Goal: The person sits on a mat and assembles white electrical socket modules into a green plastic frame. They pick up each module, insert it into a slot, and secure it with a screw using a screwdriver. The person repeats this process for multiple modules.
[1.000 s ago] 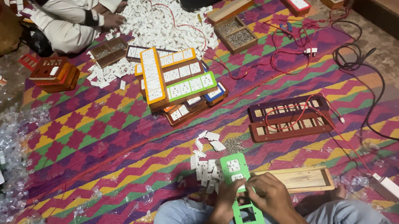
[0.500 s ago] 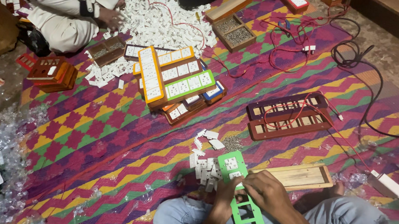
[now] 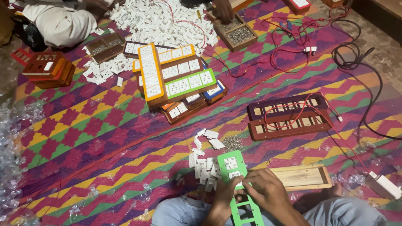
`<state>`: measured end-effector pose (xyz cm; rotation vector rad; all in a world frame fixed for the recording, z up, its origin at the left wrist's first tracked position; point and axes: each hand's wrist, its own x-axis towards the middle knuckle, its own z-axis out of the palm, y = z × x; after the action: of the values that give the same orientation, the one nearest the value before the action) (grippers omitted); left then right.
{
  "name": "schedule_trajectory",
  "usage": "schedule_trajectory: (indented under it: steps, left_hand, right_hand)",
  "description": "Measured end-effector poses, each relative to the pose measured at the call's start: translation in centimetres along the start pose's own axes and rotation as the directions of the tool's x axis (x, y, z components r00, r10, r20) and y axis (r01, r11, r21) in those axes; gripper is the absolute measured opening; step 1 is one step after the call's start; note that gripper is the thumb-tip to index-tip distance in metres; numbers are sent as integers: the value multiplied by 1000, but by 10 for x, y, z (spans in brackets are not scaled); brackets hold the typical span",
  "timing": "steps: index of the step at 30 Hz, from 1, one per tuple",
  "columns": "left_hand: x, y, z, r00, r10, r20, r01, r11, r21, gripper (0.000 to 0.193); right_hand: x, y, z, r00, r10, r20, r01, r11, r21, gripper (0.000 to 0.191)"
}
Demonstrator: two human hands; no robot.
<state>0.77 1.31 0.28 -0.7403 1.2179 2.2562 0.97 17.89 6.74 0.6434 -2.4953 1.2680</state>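
Green socket panel [image 3: 244, 202] pinched by left hand [image 3: 226, 191], right hand [image 3: 266, 189] fingers curled on it

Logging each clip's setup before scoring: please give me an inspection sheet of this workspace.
Surface: woven zigzag mat in purple, yellow and green, laid on the floor.
Job's things: long green plastic switch-board faceplate across the person's lap, two white sockets fitted at its far end, other slots empty.
Clutter: loose white socket modules, stacked finished boards, wooden box, clear plastic wrappers.
Hands: left hand and right hand both on the faceplate; fingers pressing near the second socket.
Cables: red wire over brown frames; black cable.
Surroundings: other people seated at the far edge, sorting parts.
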Motion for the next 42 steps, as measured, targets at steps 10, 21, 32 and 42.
schedule_trajectory:
  steps: [10,21,32,42]
  left_hand:
    - [20,-14,-8,994,-6,-106,11,998,54,28]
    - [15,-17,-6,998,55,-23,-54,998,42,25]
    - [0,-8,0,997,82,15,-82,996,18,28]
    - [-2,-4,2,999,52,2,-52,997,51,26]
  right_hand:
    - [2,-8,-6,998,58,-3,-58,998,14,20]
    - [1,-9,1,1000,5,-30,-8,994,-109,18]
    - [0,-8,1,1000,16,3,-16,992,-127,18]
    - [2,-8,0,1000,-12,4,13,993,-115,19]
